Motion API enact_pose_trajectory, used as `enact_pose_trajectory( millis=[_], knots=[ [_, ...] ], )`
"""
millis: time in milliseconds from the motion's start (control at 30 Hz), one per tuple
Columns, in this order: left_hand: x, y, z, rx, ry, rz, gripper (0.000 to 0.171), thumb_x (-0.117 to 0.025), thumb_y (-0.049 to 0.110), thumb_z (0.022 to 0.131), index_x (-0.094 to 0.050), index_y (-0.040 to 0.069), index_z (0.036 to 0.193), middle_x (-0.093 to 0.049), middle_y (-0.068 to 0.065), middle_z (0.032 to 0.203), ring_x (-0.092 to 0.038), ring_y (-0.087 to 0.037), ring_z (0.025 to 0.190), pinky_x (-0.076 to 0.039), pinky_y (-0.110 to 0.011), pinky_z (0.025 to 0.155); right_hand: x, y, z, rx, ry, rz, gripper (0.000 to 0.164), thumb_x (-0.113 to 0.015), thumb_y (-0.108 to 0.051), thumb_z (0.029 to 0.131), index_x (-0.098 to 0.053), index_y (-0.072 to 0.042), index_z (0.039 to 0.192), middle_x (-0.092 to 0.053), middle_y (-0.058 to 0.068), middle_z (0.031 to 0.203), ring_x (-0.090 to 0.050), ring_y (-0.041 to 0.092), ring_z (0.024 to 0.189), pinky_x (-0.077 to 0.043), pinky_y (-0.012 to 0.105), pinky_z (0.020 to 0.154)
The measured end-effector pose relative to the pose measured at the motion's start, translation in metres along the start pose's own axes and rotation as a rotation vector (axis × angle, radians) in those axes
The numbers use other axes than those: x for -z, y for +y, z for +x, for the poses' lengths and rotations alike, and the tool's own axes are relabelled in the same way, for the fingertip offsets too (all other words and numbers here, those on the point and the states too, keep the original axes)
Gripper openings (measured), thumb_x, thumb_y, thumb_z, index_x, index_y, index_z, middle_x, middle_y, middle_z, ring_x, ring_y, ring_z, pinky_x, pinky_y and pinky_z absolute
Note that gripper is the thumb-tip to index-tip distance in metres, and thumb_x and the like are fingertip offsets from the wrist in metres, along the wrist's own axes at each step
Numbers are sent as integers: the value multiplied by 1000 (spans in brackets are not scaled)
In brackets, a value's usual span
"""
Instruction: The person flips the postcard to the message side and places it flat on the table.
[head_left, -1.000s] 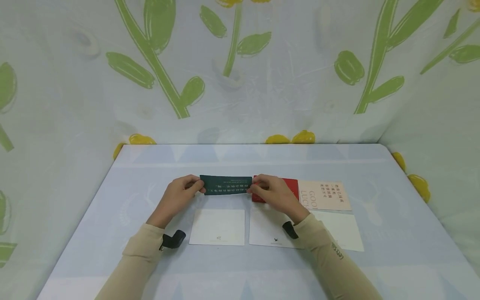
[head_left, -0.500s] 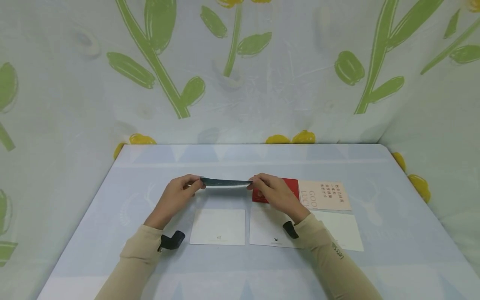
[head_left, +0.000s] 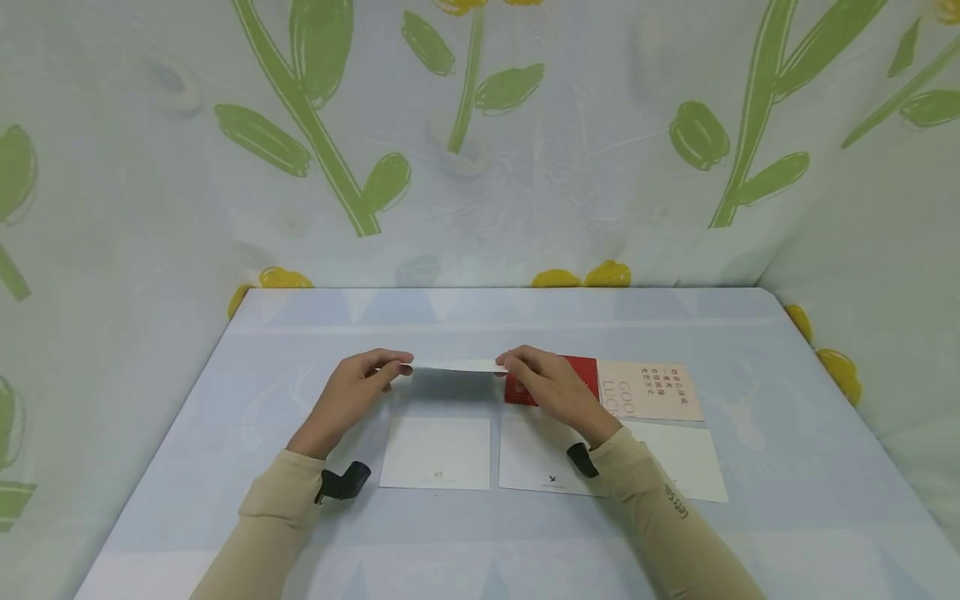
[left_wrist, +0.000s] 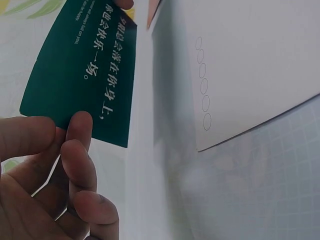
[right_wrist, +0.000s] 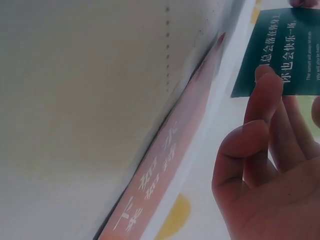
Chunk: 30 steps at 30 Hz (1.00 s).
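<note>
Above the table, a green card (left_wrist: 75,75) with white lettering is stretched between both hands. Its thin edge and pale back (head_left: 459,365) face the head camera, with the green face turned away. At the card's left end, my left hand (head_left: 351,402) pinches it between thumb and fingers. The other end is pinched by my right hand (head_left: 553,387), which partly covers a red card (head_left: 585,373) lying on the table. In the right wrist view the green card (right_wrist: 300,75) shows behind the right fingertips.
In front of the hands lie a white card (head_left: 435,450), a second white card (head_left: 532,458) and a third (head_left: 690,462), partly behind the right sleeve. A pale pink card (head_left: 652,390) lies beside the red one. A patterned curtain (head_left: 562,192) hangs behind the table.
The green card has tipped between the hands: its lettered face, seen a second ago, has turned away, and now its edge and pale back show. The hands have barely shifted.
</note>
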<state>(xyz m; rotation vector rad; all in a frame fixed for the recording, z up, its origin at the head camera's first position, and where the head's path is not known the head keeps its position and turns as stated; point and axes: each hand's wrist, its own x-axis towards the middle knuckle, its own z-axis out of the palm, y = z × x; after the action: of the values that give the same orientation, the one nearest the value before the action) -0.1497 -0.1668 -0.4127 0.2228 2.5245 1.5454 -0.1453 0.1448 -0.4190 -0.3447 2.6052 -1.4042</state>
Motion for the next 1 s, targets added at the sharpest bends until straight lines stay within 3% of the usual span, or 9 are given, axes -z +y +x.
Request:
enact_pose_trajectory(
  millis=[300,633,800,1000],
  knots=[
    [0,-2,-1,35,24,4,30,-57,32,105,-71,15,126,-66,-3,126,-58,-25,94,-46,-36,80,-1,2,0,12,-6,1,23,-59,-29,102,-71,-23,121,-69,-3,106,-63,21,91,-50,38,80],
    [-1,-1,-1,31,36,2,31,-60,30,103,-71,15,127,-65,-3,131,-61,-27,102,-49,-42,89,-2,6,2,34,-28,-28,26,-66,-27,99,-72,-23,124,-68,-9,118,-64,14,94,-53,35,81],
    [-3,-3,0,-1,56,142,30,-61,30,102,-70,17,127,-67,-3,127,-61,-22,95,-48,-37,82,-3,4,2,37,-34,-80,31,-70,-24,96,-71,-22,127,-69,-8,113,-63,15,91,-54,32,77],
    [-9,-4,1,-88,91,342,32,-66,25,98,-70,14,128,-70,-4,116,-58,-17,79,-47,-34,68,-5,0,3,70,-30,-175,37,-72,-20,94,-68,-19,131,-69,-6,102,-62,15,83,-53,30,69]
  ],
)
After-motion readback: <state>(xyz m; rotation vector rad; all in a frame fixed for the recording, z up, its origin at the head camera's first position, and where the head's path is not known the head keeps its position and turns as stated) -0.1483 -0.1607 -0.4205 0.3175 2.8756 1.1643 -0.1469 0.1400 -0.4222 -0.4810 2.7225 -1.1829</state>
